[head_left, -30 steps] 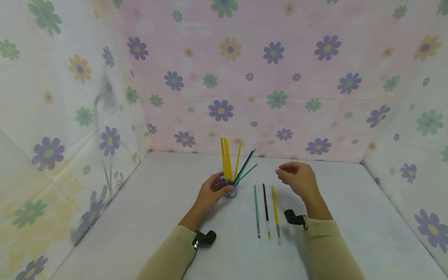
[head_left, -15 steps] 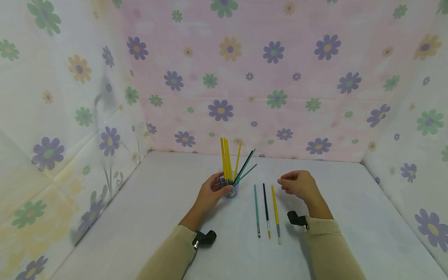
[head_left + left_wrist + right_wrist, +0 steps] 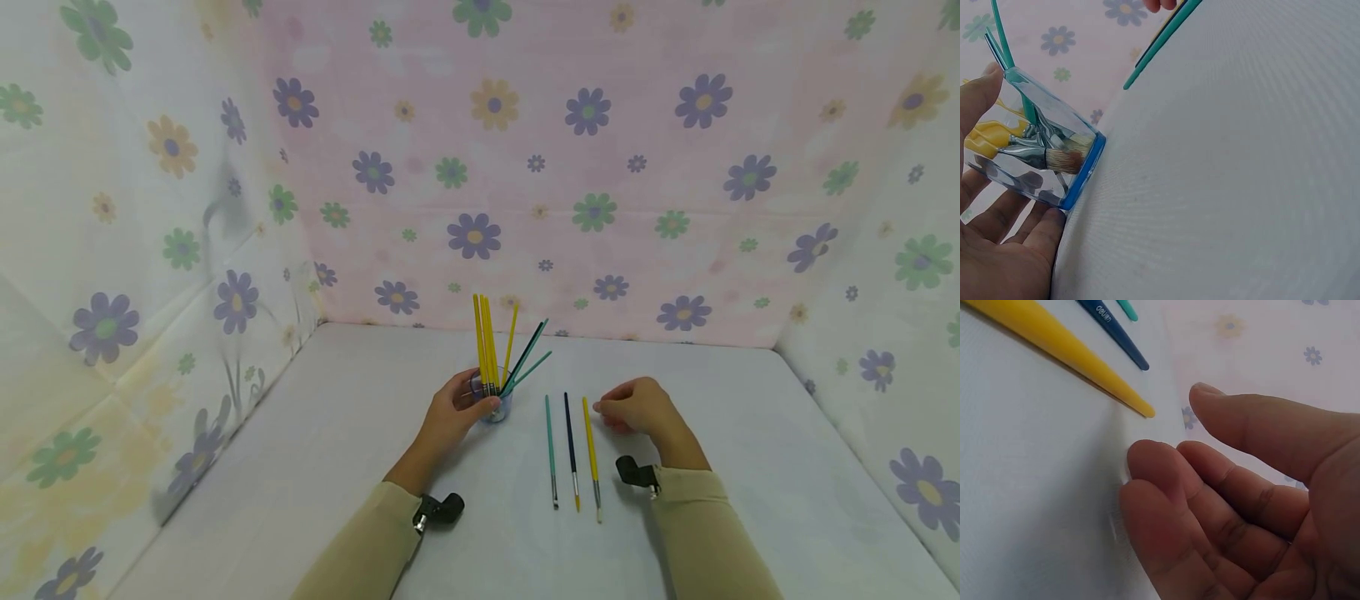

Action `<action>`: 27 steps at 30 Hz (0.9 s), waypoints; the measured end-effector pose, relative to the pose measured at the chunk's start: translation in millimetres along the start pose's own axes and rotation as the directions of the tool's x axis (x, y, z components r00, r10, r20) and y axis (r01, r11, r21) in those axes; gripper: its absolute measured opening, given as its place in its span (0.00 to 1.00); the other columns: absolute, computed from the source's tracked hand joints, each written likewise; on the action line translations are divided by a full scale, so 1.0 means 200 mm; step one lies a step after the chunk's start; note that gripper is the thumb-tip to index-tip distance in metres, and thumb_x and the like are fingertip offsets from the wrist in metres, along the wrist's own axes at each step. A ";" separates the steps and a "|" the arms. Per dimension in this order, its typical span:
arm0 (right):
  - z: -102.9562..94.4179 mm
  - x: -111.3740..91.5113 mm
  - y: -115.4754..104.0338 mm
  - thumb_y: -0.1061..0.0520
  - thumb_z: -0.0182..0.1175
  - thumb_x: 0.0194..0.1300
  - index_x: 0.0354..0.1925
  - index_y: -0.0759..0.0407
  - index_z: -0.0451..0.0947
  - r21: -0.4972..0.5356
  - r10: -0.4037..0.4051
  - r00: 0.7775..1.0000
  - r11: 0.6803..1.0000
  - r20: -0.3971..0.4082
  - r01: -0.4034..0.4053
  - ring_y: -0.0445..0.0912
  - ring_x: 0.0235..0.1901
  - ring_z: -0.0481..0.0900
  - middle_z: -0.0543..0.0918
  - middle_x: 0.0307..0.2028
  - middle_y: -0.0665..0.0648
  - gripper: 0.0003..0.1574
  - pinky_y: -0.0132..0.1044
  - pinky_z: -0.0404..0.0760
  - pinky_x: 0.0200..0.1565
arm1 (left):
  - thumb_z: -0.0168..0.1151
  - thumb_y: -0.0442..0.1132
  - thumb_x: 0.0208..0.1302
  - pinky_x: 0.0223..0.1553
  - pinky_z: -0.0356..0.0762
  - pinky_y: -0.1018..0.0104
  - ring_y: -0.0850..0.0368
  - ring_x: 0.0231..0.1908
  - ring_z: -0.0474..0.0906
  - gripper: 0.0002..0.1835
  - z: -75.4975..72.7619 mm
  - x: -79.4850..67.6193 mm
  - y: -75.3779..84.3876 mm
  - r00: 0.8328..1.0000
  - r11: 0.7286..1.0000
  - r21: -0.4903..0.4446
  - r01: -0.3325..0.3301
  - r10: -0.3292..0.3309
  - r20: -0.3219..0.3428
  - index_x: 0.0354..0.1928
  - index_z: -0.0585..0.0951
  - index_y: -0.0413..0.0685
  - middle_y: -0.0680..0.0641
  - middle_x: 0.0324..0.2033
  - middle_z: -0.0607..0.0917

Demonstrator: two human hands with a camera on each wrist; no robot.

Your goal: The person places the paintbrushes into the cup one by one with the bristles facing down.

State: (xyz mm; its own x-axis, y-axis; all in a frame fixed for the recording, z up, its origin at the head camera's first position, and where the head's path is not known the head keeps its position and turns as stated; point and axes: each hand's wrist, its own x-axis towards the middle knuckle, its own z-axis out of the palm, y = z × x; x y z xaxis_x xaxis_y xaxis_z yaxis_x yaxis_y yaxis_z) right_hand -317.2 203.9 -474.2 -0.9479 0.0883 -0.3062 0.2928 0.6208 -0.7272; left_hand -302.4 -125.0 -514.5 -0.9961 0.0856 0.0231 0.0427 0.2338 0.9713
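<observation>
My left hand holds a clear cup by its side, thumb in front and fingers around the back. Its thick blue base shows in the left wrist view, tilted by that camera. Several paintbrushes with yellow, teal and dark handles stand in it, bristles down. To its right lie a teal paintbrush, a navy paintbrush and a yellow paintbrush, side by side. My right hand, loosely curled and holding nothing, is just right of the yellow handle's far end; its thumb and fingertips are apart in the right wrist view.
A white cloth covers the table. Flower-printed fabric walls rise at the back and on both sides. Each wrist carries a small black camera, such as the left one.
My right hand has come down toward the table, close beside the yellow paintbrush's handle end. The left hand, cup and lying paintbrushes have stayed in place.
</observation>
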 end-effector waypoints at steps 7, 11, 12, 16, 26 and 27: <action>0.03 0.00 0.01 0.50 0.74 0.63 0.48 0.62 0.85 -0.004 -0.004 1.000 1.000 0.021 0.004 0.48 0.32 0.86 0.88 0.37 0.59 0.21 0.36 0.87 0.34 | 0.76 0.59 0.59 0.66 0.77 0.50 0.51 0.64 0.79 0.40 0.00 0.00 0.00 1.000 1.000 0.001 -0.006 0.006 0.005 0.73 0.71 0.69 0.51 0.63 0.81; 0.04 -0.01 0.01 0.53 0.74 0.62 0.46 0.62 0.85 0.004 0.007 1.000 1.000 0.029 -0.007 0.48 0.32 0.86 0.88 0.36 0.59 0.18 0.36 0.88 0.34 | 0.76 0.59 0.60 0.66 0.78 0.50 0.51 0.64 0.79 0.39 0.00 0.00 0.00 1.000 1.000 0.008 -0.002 0.002 0.000 0.72 0.71 0.69 0.51 0.63 0.81; 0.05 -0.01 0.01 0.53 0.74 0.62 0.46 0.63 0.85 0.002 0.007 0.999 1.000 0.032 -0.007 0.48 0.32 0.86 0.88 0.36 0.60 0.18 0.36 0.88 0.34 | 0.76 0.59 0.60 0.66 0.78 0.50 0.51 0.64 0.79 0.39 0.00 0.00 0.00 1.000 1.000 0.011 0.000 0.000 -0.002 0.72 0.71 0.70 0.51 0.63 0.81; 0.06 -0.01 0.01 0.54 0.75 0.61 0.44 0.62 0.86 -0.009 0.006 0.999 1.000 0.043 -0.005 0.48 0.31 0.86 0.88 0.34 0.59 0.16 0.36 0.88 0.33 | 0.76 0.59 0.59 0.66 0.78 0.50 0.51 0.64 0.79 0.39 0.00 0.01 -0.01 1.000 1.000 0.019 0.004 -0.004 -0.005 0.72 0.71 0.70 0.51 0.63 0.81; 0.10 -0.01 -0.02 0.53 0.79 0.56 0.42 0.63 0.85 -0.034 -0.008 0.998 0.999 0.062 0.010 0.46 0.28 0.87 0.88 0.31 0.58 0.20 0.36 0.88 0.32 | 0.74 0.60 0.61 0.65 0.78 0.50 0.50 0.64 0.79 0.39 0.00 0.00 -0.01 1.000 1.000 0.023 -0.016 0.016 -0.002 0.73 0.71 0.68 0.50 0.63 0.81; 0.10 -0.01 -0.03 0.54 0.79 0.56 0.42 0.63 0.85 -0.040 -0.008 0.998 0.999 0.062 0.010 0.46 0.28 0.87 0.89 0.30 0.58 0.20 0.36 0.88 0.32 | 0.74 0.60 0.61 0.66 0.78 0.50 0.50 0.64 0.79 0.39 0.00 0.00 -0.01 1.000 1.000 0.024 -0.017 0.017 -0.002 0.73 0.71 0.68 0.50 0.63 0.81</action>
State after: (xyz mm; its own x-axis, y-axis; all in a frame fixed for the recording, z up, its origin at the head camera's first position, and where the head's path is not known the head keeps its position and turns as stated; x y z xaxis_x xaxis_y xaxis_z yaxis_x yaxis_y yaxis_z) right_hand -313.4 184.7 -482.1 -0.9404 0.0350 -0.3383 0.2779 0.6526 -0.7049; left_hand -302.2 -125.0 -515.9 -0.9954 0.0872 0.0402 0.0613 0.2553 0.9649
